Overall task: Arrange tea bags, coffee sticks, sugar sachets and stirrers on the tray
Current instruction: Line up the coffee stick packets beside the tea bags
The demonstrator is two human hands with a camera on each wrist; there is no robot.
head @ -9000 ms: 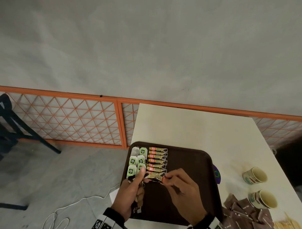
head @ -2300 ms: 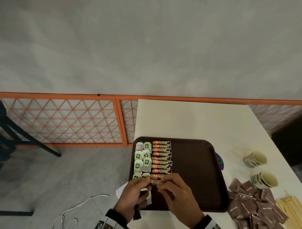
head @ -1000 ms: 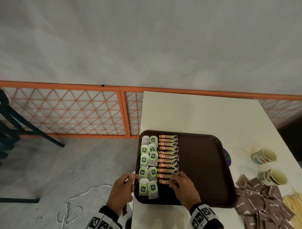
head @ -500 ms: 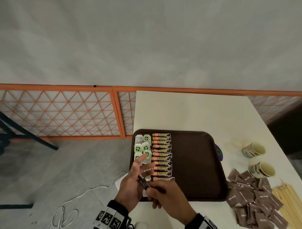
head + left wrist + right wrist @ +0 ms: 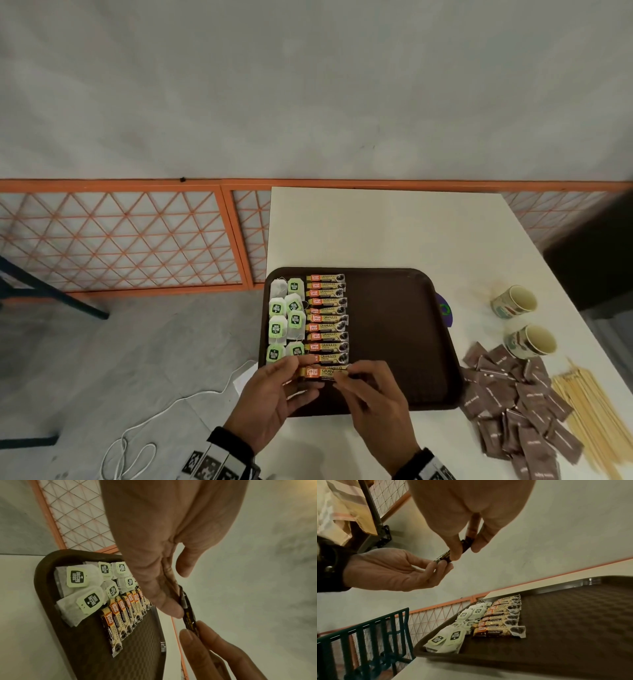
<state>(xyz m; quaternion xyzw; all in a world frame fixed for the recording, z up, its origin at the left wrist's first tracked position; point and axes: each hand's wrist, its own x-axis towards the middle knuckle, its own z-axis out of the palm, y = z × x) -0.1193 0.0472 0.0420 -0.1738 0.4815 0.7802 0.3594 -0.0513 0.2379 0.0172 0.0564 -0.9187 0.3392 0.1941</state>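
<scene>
A brown tray (image 5: 404, 342) lies on the white table. Along its left side lie green-tagged tea bags (image 5: 286, 320) in two columns, and beside them a column of coffee sticks (image 5: 327, 318). Both hands hold one more coffee stick (image 5: 320, 372) level above the near end of that column. My left hand (image 5: 291, 375) pinches its left end, my right hand (image 5: 344, 375) pinches its right end. In the left wrist view the held coffee stick (image 5: 187, 609) is seen edge-on. In the right wrist view the held coffee stick (image 5: 453, 551) hangs well above the tray (image 5: 573, 628).
Right of the tray lie a heap of brown sugar sachets (image 5: 513, 411), a bundle of wooden stirrers (image 5: 592, 414) and two paper cups (image 5: 513, 303) on their sides. A purple disc (image 5: 445, 310) peeks out by the tray's right rim. An orange mesh fence (image 5: 120, 236) stands left.
The coffee column has grown by several sticks. Half a second ago my hands met at the tray's near left edge; now they hold a stick flat over the column's near end.
</scene>
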